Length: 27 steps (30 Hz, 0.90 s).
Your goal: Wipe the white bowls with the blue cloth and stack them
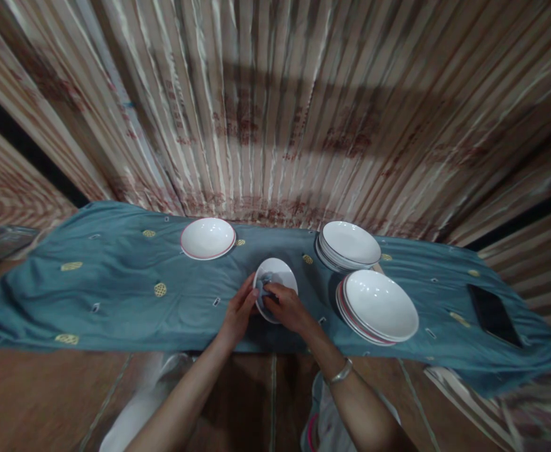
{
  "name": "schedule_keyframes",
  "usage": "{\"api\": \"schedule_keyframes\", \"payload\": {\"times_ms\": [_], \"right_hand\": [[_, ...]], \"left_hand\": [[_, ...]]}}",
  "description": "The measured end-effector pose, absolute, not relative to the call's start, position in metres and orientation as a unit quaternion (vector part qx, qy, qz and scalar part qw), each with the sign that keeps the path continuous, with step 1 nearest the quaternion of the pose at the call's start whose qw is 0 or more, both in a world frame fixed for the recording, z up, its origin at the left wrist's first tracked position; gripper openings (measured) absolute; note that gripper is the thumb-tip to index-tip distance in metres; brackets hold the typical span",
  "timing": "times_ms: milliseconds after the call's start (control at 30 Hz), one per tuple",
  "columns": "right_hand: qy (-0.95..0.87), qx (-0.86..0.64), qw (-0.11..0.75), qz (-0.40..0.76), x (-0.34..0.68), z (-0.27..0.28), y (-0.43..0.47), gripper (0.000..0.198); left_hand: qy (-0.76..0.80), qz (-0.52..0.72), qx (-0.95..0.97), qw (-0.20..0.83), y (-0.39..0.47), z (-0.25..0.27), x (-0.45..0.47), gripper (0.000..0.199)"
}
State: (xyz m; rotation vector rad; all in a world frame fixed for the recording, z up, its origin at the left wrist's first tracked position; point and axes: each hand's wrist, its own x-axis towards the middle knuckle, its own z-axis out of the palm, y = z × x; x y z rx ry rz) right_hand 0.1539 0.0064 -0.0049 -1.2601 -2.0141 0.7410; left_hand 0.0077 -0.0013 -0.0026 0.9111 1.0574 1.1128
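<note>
A small white bowl point(284, 271) is tilted toward me over the front middle of the cloth-covered table. My left hand point(240, 309) grips its left rim, thumb on the inner side and fingers behind. Inside the bowl, my right hand point(285, 306) presses a bunched grey-blue cloth point(264, 282) against the inner wall, its fingers closed on it. Part of the cloth is hidden under those fingers. A silver bangle circles my right wrist.
A pink-rimmed white dish point(208, 238) lies at the back left. To the right stand a stack of dark-rimmed plates point(350, 243) and a nearer stack of bowls point(381, 304). A black phone point(494, 315) rests at far right. The table's teal cover point(124, 282) reaches a pleated curtain point(275, 125).
</note>
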Motion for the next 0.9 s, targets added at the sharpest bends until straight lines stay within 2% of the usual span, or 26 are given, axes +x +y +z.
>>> {"api": "schedule_keyframes", "payload": {"times_ms": [567, 900], "right_hand": [[-0.757, -0.488, 0.321, 0.294, 0.1557, -0.0053, 0.0052, 0.017], [-0.707, -0.459, 0.356, 0.402, 0.1583, 0.0019, 0.0039, 0.013]], "left_hand": [[0.462, 0.486, 0.426, 0.607, -0.0003, -0.0011, 0.0091, 0.069], [0.456, 0.486, 0.45, 0.594, 0.0018, -0.0029, 0.0105, 0.065]]}}
